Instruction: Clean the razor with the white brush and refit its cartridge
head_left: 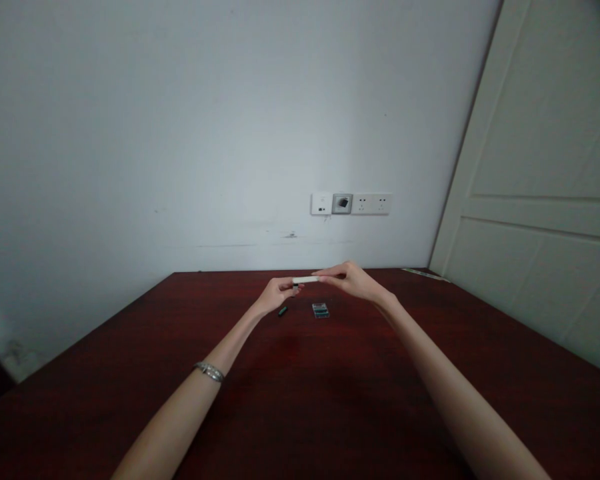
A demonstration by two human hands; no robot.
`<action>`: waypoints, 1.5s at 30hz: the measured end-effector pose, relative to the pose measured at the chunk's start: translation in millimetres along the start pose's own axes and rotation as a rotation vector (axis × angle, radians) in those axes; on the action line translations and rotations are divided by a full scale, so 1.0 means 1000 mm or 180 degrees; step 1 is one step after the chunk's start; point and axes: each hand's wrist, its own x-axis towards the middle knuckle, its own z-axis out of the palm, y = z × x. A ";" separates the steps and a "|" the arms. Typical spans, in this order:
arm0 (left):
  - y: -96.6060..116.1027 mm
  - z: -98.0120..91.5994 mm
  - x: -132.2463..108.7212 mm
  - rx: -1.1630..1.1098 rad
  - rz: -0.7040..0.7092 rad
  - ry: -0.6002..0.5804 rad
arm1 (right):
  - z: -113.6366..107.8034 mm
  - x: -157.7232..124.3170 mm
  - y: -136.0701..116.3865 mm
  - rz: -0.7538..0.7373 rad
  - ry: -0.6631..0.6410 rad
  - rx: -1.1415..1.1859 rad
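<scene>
While the white slab point(306, 280) is being pinched mid-frame, left end by the left hand point(277, 295), right end by the right hand point(356, 280), its long axis is being held near-level across the frame, neither hand nearer.

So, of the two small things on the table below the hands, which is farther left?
The narrow, dark piece, nearer the left hand; the other, farther right, is a clear case.
</scene>
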 end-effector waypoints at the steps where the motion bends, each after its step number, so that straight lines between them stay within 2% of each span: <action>1: 0.000 -0.001 0.000 0.0035 0.0011 0.0011 | -0.003 -0.001 0.003 0.0035 -0.0062 -0.0022; 7: -0.001 -0.003 -0.001 0.0059 0.0072 0.0009 | -0.018 -0.007 0.011 0.0296 -0.0181 0.0073; 13: 0.000 0.002 0.002 0.0206 0.0007 -0.0034 | -0.002 0.000 -0.006 0.0022 -0.0097 -0.0081; 16: 0.005 -0.003 0.003 0.0178 0.0045 0.0005 | 0.000 0.002 -0.001 -0.0056 -0.0076 -0.0123; 22: 0.008 -0.013 0.003 -0.0152 0.0063 0.0071 | -0.010 -0.002 0.014 0.0005 0.0181 0.0066; 25: 0.005 -0.008 0.004 -0.0095 0.0061 0.0024 | -0.006 -0.001 0.005 -0.0047 0.0232 0.0149; 29: 0.007 -0.002 0.004 0.0029 0.0082 -0.0110 | 0.004 0.002 -0.005 -0.0209 0.0106 0.0047; 32: 0.016 -0.007 0.005 0.0058 0.0147 -0.0079 | 0.005 0.003 0.003 -0.0191 0.0133 0.0146; 37: 0.028 -0.018 0.004 0.0019 0.0308 0.0059 | 0.000 -0.001 0.018 0.0126 0.0293 0.0311; 41: 0.026 -0.013 0.004 0.0217 0.0305 -0.0039 | 0.001 -0.001 0.002 0.0126 0.0350 0.0536; 45: 0.021 -0.009 0.006 0.0251 0.0289 -0.0092 | 0.004 0.002 -0.010 -0.0113 0.0124 0.0485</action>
